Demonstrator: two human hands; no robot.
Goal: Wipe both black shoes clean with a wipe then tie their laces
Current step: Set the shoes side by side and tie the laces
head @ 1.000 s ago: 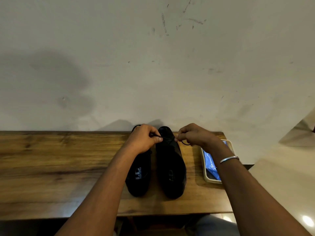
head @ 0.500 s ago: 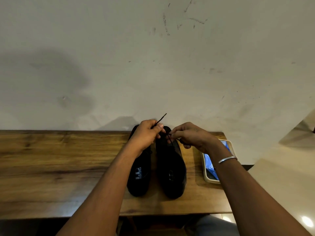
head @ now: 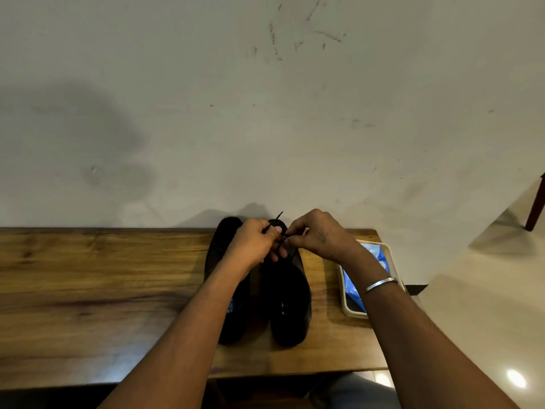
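Now both hands pinch the lace [head: 279,216] above the right shoe [head: 290,299]: left hand [head: 256,245] grips one end, right hand [head: 320,236] the other, probably to form the knot. Left shoe [head: 225,249] sits just beside it.

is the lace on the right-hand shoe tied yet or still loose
Not tied yet, as far as shows. Both the left hand and right hand pinch the lace above the right-hand shoe, one end poking free.
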